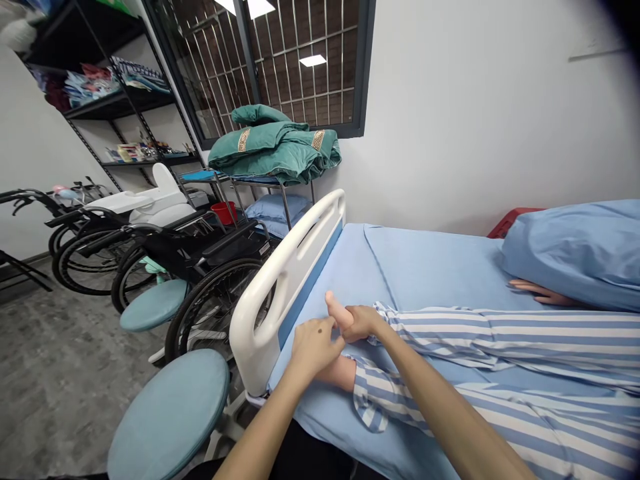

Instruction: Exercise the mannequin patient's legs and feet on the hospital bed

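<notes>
Two bare feet stick out from blue-and-white striped trousers (440,333) on the bed, toward its footboard. My right hand (361,322) is wrapped round the far foot (339,311) near the ankle, thumb across it. From the other side, my left hand (315,343) bends its fingers against that same foot's sole edge. Its fingertips are partly hidden. Beneath and behind my left hand lies the near foot (340,373), its toes covered from view. Whether the legs belong to a person or a manikin, I cannot tell.
A white footboard (287,267) rises just left of the feet. A blue sheet (430,260) covers the bed, and a hand (543,291) shows under blue cloth at right. Round stools (170,413) and wheelchairs (220,273) stand left; green bedding (275,147) is piled by the window.
</notes>
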Tool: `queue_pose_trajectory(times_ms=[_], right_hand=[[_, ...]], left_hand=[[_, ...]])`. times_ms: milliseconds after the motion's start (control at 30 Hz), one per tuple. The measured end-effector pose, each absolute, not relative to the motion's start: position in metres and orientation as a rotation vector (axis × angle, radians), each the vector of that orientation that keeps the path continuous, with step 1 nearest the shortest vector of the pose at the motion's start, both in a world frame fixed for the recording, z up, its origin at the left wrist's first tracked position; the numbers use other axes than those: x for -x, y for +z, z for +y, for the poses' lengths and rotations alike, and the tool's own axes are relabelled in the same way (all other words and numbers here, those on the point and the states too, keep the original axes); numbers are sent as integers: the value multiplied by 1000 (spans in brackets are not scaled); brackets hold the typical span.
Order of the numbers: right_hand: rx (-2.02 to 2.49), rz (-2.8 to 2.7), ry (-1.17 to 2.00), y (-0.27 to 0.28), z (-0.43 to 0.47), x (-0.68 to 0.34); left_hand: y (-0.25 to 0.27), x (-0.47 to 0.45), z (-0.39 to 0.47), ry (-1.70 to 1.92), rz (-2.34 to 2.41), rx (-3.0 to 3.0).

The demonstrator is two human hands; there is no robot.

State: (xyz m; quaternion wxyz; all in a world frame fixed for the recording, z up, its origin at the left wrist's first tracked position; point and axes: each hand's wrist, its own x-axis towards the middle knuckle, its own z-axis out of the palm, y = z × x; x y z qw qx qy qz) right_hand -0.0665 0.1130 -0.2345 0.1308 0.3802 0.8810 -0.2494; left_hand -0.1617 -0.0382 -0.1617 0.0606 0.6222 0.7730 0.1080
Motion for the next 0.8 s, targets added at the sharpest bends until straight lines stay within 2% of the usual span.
queue_pose_trajectory(times_ms=[500,700,800], right_hand=[[-1136,2572,-706,-234,112,65],[-1129,2575,-664,-234,110,66],[-1139,2576,-645,-235,110,67]], left_hand=[[-156,165,-38,491,2244,-1766],[-166,195,-11,785,1595,-1451],[-180,207,7,888,1524,-1189]])
